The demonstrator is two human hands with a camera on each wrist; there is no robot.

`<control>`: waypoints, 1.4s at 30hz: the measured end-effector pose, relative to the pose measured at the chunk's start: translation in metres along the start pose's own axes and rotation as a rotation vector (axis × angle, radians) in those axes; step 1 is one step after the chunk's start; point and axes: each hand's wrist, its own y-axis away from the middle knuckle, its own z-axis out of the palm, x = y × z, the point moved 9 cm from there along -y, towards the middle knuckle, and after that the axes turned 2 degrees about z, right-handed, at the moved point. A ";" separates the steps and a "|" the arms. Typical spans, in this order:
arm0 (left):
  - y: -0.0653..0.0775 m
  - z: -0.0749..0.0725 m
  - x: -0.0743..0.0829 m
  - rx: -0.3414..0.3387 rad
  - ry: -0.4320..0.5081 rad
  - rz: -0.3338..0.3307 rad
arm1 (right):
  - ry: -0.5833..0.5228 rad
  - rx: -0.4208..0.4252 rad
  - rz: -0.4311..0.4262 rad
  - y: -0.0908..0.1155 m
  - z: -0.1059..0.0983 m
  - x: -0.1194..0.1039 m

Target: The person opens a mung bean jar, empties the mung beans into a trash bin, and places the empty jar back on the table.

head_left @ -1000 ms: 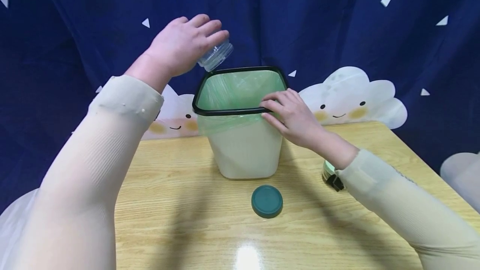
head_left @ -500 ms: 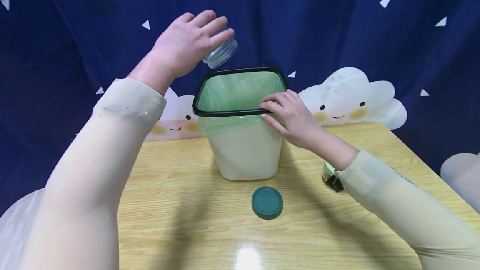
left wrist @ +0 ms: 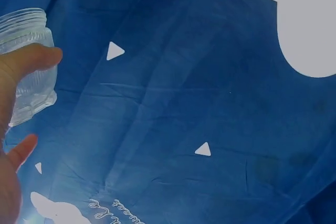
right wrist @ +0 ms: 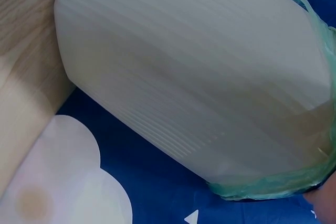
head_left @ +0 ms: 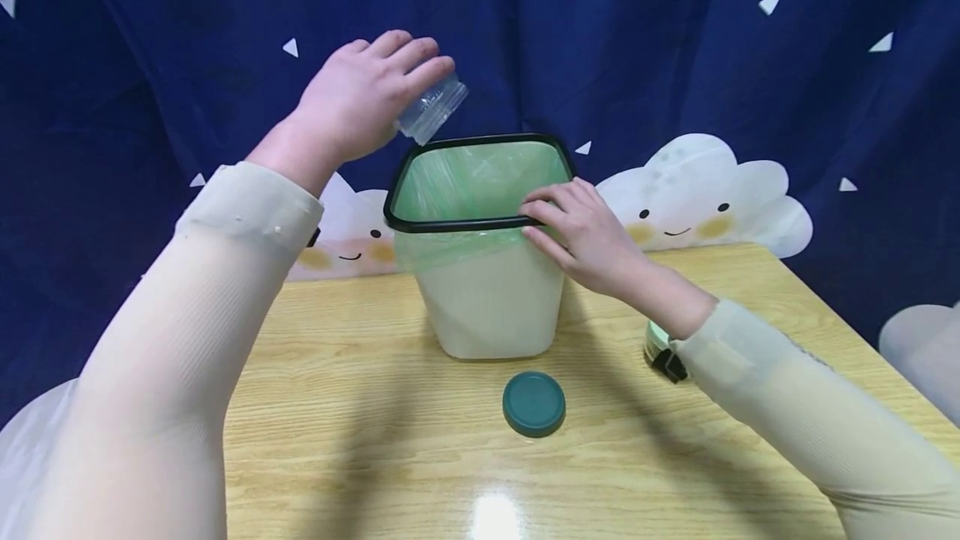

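My left hand point(head_left: 367, 98) grips a clear jar point(head_left: 432, 109), tilted with its threaded mouth downward, above the back left rim of a trash bin point(head_left: 487, 298). No lid is on the jar, and nothing is seen falling from it. In the left wrist view, the thumb lies across the ribbed side of the jar point(left wrist: 38, 85). A green bag point(head_left: 487, 177) lines the white bin and folds over under its black rim. My right hand point(head_left: 585, 236) holds that rim at the right front, fingers over the inside and thumb outside. The bin's bottom inside is hidden.
On the wooden table point(head_left: 315, 407), a dark green round lid point(head_left: 533, 403) lies in front of the bin. A small container point(head_left: 657, 344) with a black clip point(head_left: 670, 366) sits by my right sleeve, partly covered. Behind hangs a blue curtain point(head_left: 637, 40).
My left hand with the jar rose slightly to the right, then came back down and left, near where it was. The right hand and the bin stay in place.
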 end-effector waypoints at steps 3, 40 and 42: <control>0.000 0.001 0.003 -0.011 -0.044 0.041 | 0.003 0.004 0.001 0.000 -0.001 0.000; 0.100 0.039 -0.072 0.293 0.788 -0.784 | 0.004 -0.013 0.007 0.001 -0.002 0.000; 0.118 0.049 -0.072 0.329 0.921 -0.865 | 0.004 -0.017 0.011 0.001 -0.001 -0.001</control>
